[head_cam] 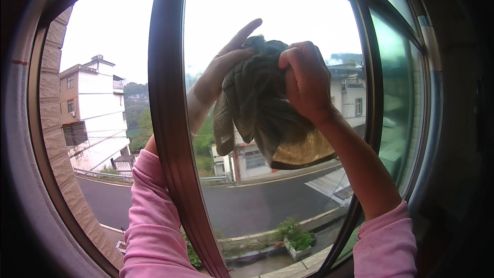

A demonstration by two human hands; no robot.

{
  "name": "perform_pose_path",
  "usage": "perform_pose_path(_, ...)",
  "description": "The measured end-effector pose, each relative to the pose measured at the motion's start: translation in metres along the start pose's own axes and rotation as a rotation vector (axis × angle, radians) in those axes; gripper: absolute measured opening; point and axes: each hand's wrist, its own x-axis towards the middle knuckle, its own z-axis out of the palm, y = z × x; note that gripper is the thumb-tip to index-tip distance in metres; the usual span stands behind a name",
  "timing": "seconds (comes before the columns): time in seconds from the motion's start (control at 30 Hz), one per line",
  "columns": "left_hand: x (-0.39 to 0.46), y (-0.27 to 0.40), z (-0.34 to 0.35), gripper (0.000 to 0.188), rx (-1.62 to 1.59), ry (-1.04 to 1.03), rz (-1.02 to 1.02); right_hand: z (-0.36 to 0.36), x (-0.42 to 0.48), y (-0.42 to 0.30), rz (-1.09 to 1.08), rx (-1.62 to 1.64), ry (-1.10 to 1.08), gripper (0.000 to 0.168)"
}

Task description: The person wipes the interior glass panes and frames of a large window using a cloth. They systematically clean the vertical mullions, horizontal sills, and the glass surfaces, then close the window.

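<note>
A dark grey-green cloth [266, 96] is bunched against the upper middle of a window glass pane [270, 204]. My left hand [227, 61] reaches around the frame and is seen through the glass, on its far side; the palm lies at the cloth's left edge, with one finger pointing up. Whether it grips cloth is unclear. On the near side my right hand [307, 81] has its fingers curled on the upper right of the cloth, which hangs below. Part of the cloth's lower edge looks yellowish brown.
A dark brown upright window frame [168, 104] stands between my left sleeve and the pane. Another upright [372, 85] borders the pane at right, beside greenish glass [397, 104]. A stone-textured wall [52, 104] is at left. Outside below are a road [266, 204] and a planter [297, 249].
</note>
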Motion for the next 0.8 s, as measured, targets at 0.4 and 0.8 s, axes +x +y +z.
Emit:
perform_pose_path(0.4,0.0,-0.015,-0.006,0.055,-0.108,0.049,0.041,0.006,0.001,-0.003,-0.016,-0.07,-0.038,0.019)
perform_pose_path(0.8,-0.016,-0.027,-0.003,0.018,-0.19,0.034,0.053,0.005,0.002,-0.002,-0.058,-0.065,-0.028,0.016)
